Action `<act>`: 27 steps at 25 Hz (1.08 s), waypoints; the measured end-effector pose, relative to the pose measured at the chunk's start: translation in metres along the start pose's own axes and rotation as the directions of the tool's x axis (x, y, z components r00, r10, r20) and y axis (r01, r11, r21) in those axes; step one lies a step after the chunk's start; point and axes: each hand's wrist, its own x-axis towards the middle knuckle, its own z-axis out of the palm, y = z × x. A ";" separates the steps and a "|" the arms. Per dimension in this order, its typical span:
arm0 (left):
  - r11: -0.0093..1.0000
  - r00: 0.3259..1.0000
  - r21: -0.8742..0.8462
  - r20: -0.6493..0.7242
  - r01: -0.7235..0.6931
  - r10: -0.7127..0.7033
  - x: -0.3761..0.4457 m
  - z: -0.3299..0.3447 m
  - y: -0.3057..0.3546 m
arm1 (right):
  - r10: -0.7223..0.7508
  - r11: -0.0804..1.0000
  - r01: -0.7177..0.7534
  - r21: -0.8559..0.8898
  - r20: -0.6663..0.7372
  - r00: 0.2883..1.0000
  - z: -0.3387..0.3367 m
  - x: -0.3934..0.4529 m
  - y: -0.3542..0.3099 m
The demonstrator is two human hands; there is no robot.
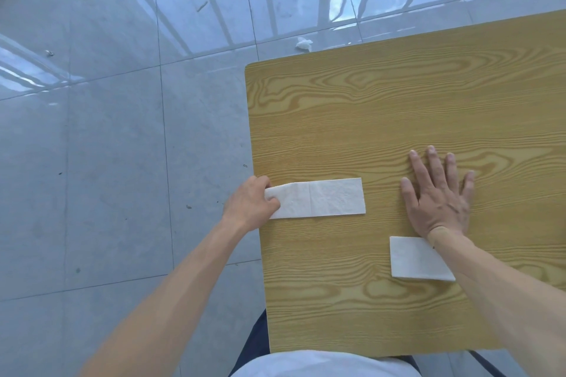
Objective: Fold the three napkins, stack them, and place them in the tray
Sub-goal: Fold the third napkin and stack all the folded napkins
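Note:
A long white napkin strip (324,198), folded lengthwise, lies near the left edge of the wooden table (398,107). My left hand (249,203) pinches the strip's left end at the table's edge. My right hand (436,193) rests flat on the bare wood to the right of the strip, fingers spread, holding nothing. A smaller folded white napkin square (412,259) lies nearer to me, partly covered by my right forearm. No tray and no third napkin are in view.
The table's left edge runs just beside my left hand, with grey tiled floor (107,162) beyond it. A crumpled white scrap (304,44) lies on the floor past the table's far corner.

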 end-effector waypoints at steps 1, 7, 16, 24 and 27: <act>0.999 1.000 -0.046 0.007 0.014 -0.014 -0.001 -0.001 0.001 | -0.001 1.000 0.001 -0.001 0.000 1.000 0.000 0.000 0.000; 0.919 0.998 -0.394 -0.063 -0.013 -0.013 -0.007 -0.009 0.016 | -0.004 1.000 0.004 0.010 -0.001 1.000 0.000 0.001 0.000; 0.851 0.986 -0.501 -0.129 -0.157 0.107 -0.015 0.005 0.070 | -0.005 1.000 0.005 0.005 0.001 1.000 0.000 0.001 0.000; 0.920 0.981 -0.342 -0.055 -0.192 0.184 -0.006 0.034 0.107 | -0.004 1.000 0.004 0.015 0.002 1.000 0.001 0.001 0.000; 0.920 0.981 -0.341 -0.036 -0.191 0.190 -0.002 0.042 0.113 | -0.003 1.000 0.003 0.018 -0.001 1.000 0.002 0.002 0.000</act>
